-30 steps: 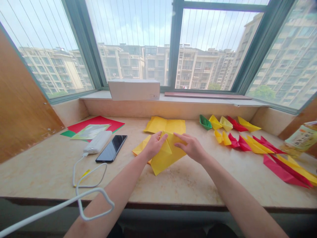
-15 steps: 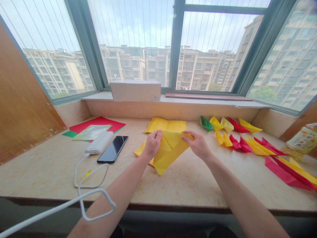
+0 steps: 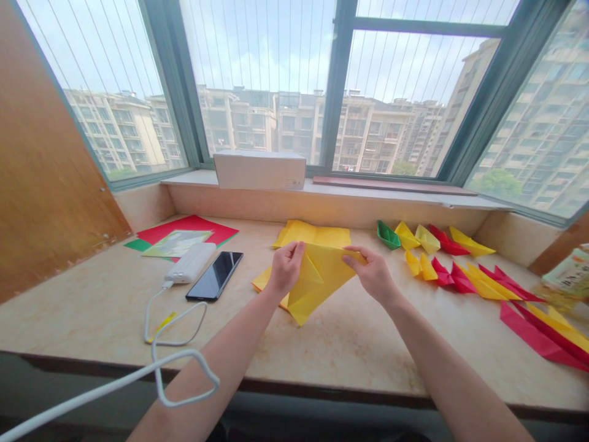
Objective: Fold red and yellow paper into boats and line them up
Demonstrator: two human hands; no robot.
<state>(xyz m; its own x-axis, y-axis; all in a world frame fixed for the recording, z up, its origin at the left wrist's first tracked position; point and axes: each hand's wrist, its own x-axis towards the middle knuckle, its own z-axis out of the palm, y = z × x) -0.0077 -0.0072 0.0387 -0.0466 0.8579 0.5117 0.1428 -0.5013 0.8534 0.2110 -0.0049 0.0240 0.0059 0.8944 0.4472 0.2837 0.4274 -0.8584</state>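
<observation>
A creased sheet of yellow paper [image 3: 317,279] hangs between my two hands, its lower corner pointing down toward the tabletop. My left hand [image 3: 286,265] pinches its upper left edge, thumb on top. On the upper right, my right hand [image 3: 368,269] grips the edge between thumb and fingers. A fold line runs diagonally through the sheet near my left hand. Behind it another yellow sheet [image 3: 313,233] lies on the table, and more yellow paper [image 3: 261,279] shows to the left of my left hand, partly hidden by it.
Folded paper boats in green, yellow and red [image 3: 427,239] stand on the right of the table [image 3: 359,350], near a bottle [image 3: 568,276]. To the left lie a black phone [image 3: 215,276], a white power bank [image 3: 192,263] with a looping cable [image 3: 184,355], and red paper [image 3: 193,226]. A white box [image 3: 260,170] sits on the sill.
The whole view has shifted slightly, so the scene sits a little further right. Both hands keep their hold on the yellow paper, which hangs much as before.
</observation>
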